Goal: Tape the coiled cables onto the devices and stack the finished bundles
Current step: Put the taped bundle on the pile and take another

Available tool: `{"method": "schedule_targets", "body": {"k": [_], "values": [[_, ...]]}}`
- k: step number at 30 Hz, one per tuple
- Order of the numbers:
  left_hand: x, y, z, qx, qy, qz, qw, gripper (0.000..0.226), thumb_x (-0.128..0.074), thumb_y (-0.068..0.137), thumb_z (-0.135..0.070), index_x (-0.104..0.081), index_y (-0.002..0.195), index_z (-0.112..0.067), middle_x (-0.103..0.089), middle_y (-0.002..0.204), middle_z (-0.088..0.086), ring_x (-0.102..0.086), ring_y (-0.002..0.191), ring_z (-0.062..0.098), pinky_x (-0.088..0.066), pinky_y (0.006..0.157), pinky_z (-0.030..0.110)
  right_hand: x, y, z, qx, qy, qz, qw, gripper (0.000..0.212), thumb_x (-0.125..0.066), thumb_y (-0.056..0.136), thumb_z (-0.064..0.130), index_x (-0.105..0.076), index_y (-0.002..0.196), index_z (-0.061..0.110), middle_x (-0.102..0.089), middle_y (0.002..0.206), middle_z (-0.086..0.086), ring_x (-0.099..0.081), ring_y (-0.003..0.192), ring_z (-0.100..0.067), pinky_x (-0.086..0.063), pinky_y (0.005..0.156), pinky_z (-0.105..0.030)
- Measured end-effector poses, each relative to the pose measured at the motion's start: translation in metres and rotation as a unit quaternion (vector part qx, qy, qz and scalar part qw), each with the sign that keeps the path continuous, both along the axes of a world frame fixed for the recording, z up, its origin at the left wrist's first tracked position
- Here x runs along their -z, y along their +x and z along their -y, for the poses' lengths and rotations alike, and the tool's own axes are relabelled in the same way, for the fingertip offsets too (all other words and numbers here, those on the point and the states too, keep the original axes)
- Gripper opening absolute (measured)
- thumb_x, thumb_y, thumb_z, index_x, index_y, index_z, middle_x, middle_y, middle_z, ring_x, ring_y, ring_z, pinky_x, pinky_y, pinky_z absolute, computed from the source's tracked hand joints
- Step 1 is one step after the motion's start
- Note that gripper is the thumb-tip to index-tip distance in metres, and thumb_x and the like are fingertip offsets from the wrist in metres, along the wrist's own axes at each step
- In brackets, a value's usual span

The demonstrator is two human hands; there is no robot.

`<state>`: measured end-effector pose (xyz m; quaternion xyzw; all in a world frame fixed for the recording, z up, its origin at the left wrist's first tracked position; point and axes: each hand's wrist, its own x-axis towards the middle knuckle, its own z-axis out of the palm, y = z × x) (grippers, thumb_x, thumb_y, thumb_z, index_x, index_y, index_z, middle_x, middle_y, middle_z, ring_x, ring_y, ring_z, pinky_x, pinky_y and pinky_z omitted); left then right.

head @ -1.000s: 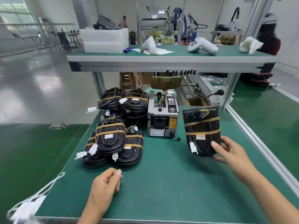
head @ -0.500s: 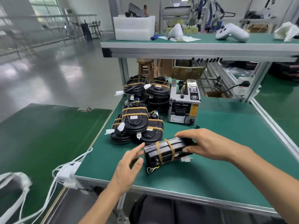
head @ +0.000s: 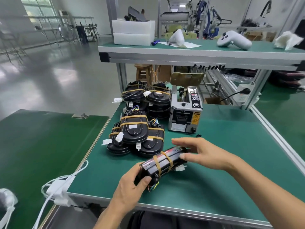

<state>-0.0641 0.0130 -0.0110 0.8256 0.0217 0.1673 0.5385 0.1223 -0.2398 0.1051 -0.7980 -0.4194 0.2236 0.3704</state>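
A black device (head: 163,162) wrapped with two tan tape bands lies on its side on the green table (head: 231,154), near the front. My left hand (head: 132,187) grips its near end, thumb on top. My right hand (head: 203,154) holds its far end, fingers stretched over the top and thumb against the side. A white connector (head: 180,168) and coloured wires (head: 153,187) stick out of it. Behind it sits a stack of finished taped bundles (head: 135,131), with a second stack (head: 148,98) further back.
A grey tape dispenser (head: 185,113) stands right of the stacks. A small black part (head: 198,135) lies by it. White cables (head: 66,184) hang off the table's left front corner. The upper shelf (head: 198,53) carries foam boxes and a white controller.
The device came down from upright at the right to the table's front, and turned on its side. My left hand moved in and took hold of its near end.
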Motion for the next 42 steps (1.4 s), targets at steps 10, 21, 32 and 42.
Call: {"method": "schedule_targets", "body": {"k": [10, 21, 32, 42], "values": [[0.010, 0.000, -0.001, -0.020, 0.028, 0.015, 0.999, 0.058, -0.055, 0.090, -0.088, -0.064, 0.137, -0.054, -0.074, 0.126, -0.019, -0.072, 0.117, 0.009, -0.061, 0.093, 0.046, 0.027, 0.062, -0.065, 0.523, 0.244, -0.161, 0.800, 0.022, -0.062, 0.097, 0.005, -0.076, 0.113, 0.005, -0.076, 0.085, -0.003, -0.072, 0.073, -0.018, -0.062, 0.085, -0.031], [0.010, 0.002, -0.003, -0.011, 0.026, 0.023, 0.999, 0.055, -0.058, 0.092, -0.083, -0.063, 0.138, -0.054, -0.073, 0.130, -0.019, -0.071, 0.120, 0.009, -0.061, 0.095, 0.045, 0.021, 0.075, -0.103, 0.575, 0.209, -0.100, 0.785, 0.030, -0.059, 0.098, 0.011, -0.072, 0.126, 0.013, -0.072, 0.077, 0.009, -0.076, 0.079, -0.016, -0.060, 0.074, -0.032], [0.002, 0.002, -0.002, -0.013, 0.030, 0.033, 0.999, 0.051, -0.059, 0.090, -0.084, -0.063, 0.135, -0.059, -0.074, 0.126, -0.020, -0.073, 0.116, 0.009, -0.058, 0.094, 0.035, 0.016, 0.090, -0.115, 0.648, 0.260, -0.198, 0.688, 0.013, -0.068, 0.088, 0.006, -0.073, 0.079, 0.012, -0.064, 0.044, 0.008, -0.076, 0.069, -0.017, -0.057, 0.065, -0.027], [0.007, 0.002, -0.002, -0.014, 0.016, 0.020, 1.000, 0.057, -0.058, 0.088, -0.087, -0.065, 0.135, -0.055, -0.075, 0.126, -0.018, -0.073, 0.118, 0.011, -0.061, 0.094, 0.046, 0.016, 0.099, -0.119, 0.671, 0.266, -0.214, 0.658, 0.010, -0.069, 0.089, 0.008, -0.065, 0.079, 0.009, -0.064, 0.044, 0.006, -0.066, 0.042, -0.005, -0.045, 0.045, -0.022]]}}
